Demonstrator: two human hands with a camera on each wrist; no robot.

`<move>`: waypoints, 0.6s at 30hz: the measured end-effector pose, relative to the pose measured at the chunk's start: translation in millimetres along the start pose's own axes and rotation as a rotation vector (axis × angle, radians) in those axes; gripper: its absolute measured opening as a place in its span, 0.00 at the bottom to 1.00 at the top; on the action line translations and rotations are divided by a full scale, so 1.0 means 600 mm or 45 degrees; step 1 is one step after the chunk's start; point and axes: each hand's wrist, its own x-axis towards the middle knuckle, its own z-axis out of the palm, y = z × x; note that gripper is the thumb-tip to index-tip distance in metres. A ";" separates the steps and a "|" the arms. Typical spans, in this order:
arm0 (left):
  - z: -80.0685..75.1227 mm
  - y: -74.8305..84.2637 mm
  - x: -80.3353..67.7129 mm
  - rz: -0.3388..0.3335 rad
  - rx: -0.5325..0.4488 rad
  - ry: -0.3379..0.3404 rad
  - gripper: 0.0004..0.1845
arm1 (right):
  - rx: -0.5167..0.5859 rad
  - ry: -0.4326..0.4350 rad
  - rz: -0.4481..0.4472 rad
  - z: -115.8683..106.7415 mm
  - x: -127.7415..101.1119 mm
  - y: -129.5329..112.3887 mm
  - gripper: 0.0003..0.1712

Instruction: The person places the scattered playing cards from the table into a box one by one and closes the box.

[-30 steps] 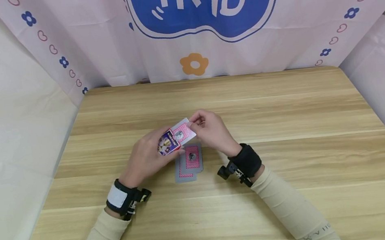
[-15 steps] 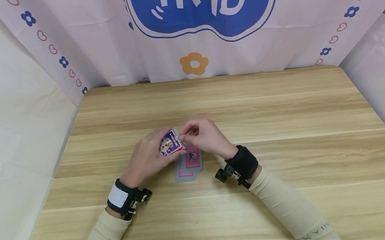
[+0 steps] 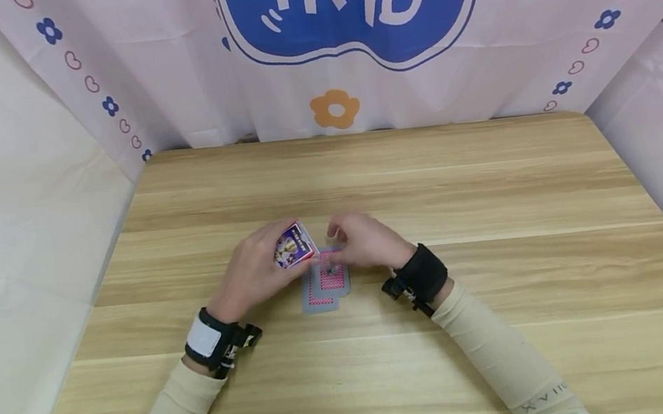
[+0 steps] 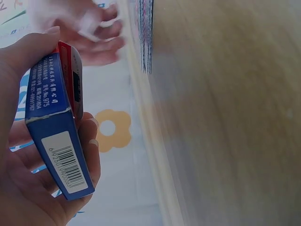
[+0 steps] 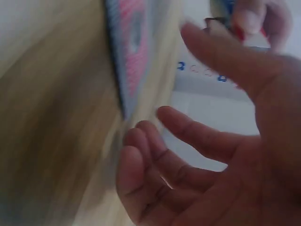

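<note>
Left hand curled round a blue card box; right hand, fingers loosely spread, holding nothing, just above the cards on the counter.

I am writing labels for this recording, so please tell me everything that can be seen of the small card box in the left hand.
The card box is a small cardboard carton, mostly blue with a red edge and a colourful picture on its front. One narrow side bears white print, and one end has a white barcode label. The left hand grips it above the table, thumb on one side and fingers on the other, tilted. It seems not to touch the cards lying below.
</note>
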 end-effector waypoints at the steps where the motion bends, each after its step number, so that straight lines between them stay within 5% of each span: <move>1: 0.000 0.000 0.000 -0.003 0.001 -0.005 0.41 | -0.079 -0.041 0.010 0.001 0.000 0.002 0.30; 4: 0.000 0.001 0.001 -0.010 0.004 -0.014 0.41 | -0.221 -0.107 0.041 0.007 -0.002 0.003 0.39; 7: 0.000 0.002 0.001 -0.009 0.005 -0.014 0.41 | -0.261 -0.110 0.049 0.012 -0.003 0.002 0.37; 18: -0.002 0.002 0.000 -0.020 0.002 -0.009 0.41 | -0.159 -0.122 0.043 0.005 -0.001 0.003 0.23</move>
